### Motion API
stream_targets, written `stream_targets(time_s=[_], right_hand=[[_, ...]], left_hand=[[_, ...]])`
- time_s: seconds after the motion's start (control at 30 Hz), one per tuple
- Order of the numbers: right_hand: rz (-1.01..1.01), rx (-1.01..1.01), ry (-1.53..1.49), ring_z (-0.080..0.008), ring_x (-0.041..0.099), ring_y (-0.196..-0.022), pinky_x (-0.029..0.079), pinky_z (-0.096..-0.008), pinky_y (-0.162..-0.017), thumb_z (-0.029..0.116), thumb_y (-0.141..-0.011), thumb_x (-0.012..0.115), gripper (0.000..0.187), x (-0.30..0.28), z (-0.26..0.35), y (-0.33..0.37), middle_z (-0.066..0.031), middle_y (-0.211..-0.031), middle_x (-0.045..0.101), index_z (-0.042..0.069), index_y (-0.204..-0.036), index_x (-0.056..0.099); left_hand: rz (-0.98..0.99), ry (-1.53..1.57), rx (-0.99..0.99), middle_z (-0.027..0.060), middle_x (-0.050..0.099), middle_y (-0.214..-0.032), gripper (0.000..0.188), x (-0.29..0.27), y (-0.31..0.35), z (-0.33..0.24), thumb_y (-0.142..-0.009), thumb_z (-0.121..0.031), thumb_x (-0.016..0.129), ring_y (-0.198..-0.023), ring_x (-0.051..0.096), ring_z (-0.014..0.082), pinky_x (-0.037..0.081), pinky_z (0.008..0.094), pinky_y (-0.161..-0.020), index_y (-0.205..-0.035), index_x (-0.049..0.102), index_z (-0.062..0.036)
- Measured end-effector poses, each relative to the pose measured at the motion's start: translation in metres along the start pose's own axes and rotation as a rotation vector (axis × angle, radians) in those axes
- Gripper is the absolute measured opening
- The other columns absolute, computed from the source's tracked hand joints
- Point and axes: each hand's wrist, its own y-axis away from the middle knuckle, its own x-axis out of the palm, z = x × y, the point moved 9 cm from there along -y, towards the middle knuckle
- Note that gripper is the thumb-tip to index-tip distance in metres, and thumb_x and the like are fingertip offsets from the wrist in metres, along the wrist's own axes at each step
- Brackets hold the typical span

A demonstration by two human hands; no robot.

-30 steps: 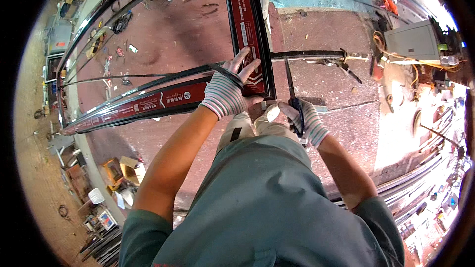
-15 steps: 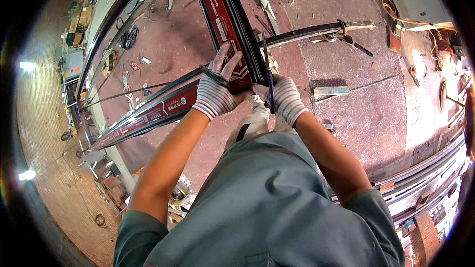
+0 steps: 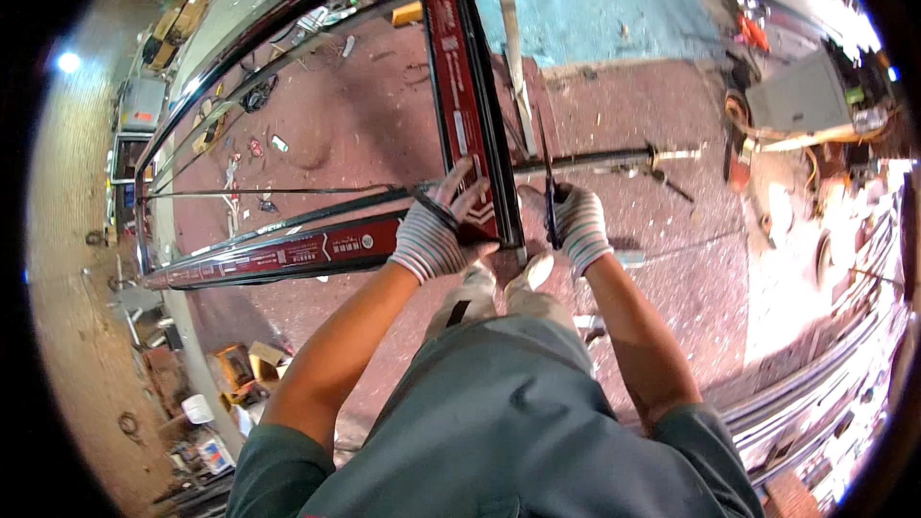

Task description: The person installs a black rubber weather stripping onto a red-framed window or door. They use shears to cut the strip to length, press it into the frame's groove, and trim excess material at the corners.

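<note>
A large frame of dark red and black profile bars stretches away from me, its near right corner by my feet. My left hand, in a striped knit glove, grips that corner. Two of its fingers lie stretched along the red face, and the thumb points right along the end. A thin black strip crosses the fingers of this hand. My right hand, gloved alike, is closed round a slim dark tool just right of the corner. The tool's narrow end points away from me; it looks like scissors, though my fingers hide part of it.
Beyond the frame a long bar lies across at the right, with a pale strip farther off. A blue sheet covers the far floor. A grey cabinet stands at the right. Cardboard boxes and clutter sit at the left.
My right hand has moved right with the slim dark tool, away from the frame's corner. The frame appears lower and more fully in view. My left hand stays on the corner.
</note>
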Motion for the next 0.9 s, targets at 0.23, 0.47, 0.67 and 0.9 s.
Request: stream_targets(time_s=[0.23,0.47,0.67,0.9], right_hand=[[-0.056,-0.34,0.365,-0.0417,0.069,-0.102,0.054,-0.0482,-0.089,0.042,-0.09,0.065,0.044,0.002,0.128,-0.043,-0.0261,-0.1,0.072,0.002,-0.108,0.069],[-0.092,-0.29,0.715,-0.038,0.07,-0.108,0.055,-0.0436,-0.095,0.05,-0.089,0.066,0.058,0.018,0.229,-0.092,-0.0281,-0.109,0.072,-0.004,-0.111,0.072],[-0.206,-0.381,0.707,-0.0418,0.07,-0.102,0.055,-0.0492,-0.088,0.053,-0.086,0.07,0.059,0.024,0.229,-0.117,-0.0275,-0.104,0.072,-0.003,-0.104,0.074],[-0.208,-0.799,0.217,-0.0308,0.068,-0.08,0.053,-0.0445,-0.076,0.033,-0.097,0.067,0.037,0.018,0.246,-0.016,-0.0206,-0.09,0.072,-0.004,-0.1,0.069]], left_hand=[[-0.019,0.033,-0.081,0.0194,0.035,-0.159,0.083,-0.015,0.003,-0.002,-0.076,-0.043,0.084,-0.127,0.056,0.0445,0.049,0.0509,-0.104,-0.144,0.05,-0.0125],[-0.054,0.034,-0.05,0.0166,0.033,-0.161,0.074,-0.027,0.005,-0.005,-0.085,-0.046,0.075,-0.123,0.059,0.0431,0.05,0.0513,-0.104,-0.146,0.048,-0.0113],[-0.157,0.086,-0.005,0.0172,0.041,-0.154,0.061,-0.017,0.012,0.005,-0.09,-0.043,0.068,-0.115,0.062,0.0397,0.051,0.0489,-0.098,-0.138,0.052,-0.0096],[-0.389,0.205,0.074,0.0173,0.054,-0.139,0.039,-0.021,0.027,0.004,-0.092,-0.034,0.063,-0.106,0.065,0.0354,0.053,0.0444,-0.091,-0.118,0.061,-0.0049]])
